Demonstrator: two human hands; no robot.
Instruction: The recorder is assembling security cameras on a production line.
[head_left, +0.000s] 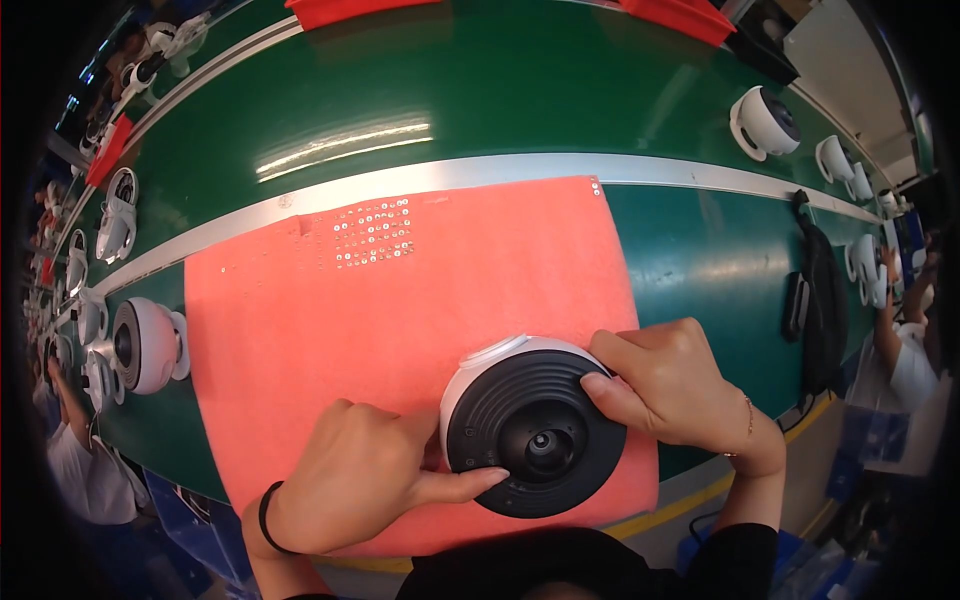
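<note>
Both hands hold a ball-shaped white device (537, 434) with a black, ringed face and a glassy, lens-like centre. Its black face is turned up toward me, over the near part of a pink foam mat (320, 340). My left hand (350, 470) is closed on the lower left rim, with the thumb lying on the black face and the other fingers partly hidden behind the housing. At the upper right rim, my right hand (675, 390) grips with its thumb pressed on the face.
Small screws (375, 232) stand in rows at the mat's far edge. A similar white device (150, 345) sits left of the mat, another (765, 123) at far right. Red bins (350, 10) line the far side. A black bag-like item (822, 310) lies right; co-workers flank both sides.
</note>
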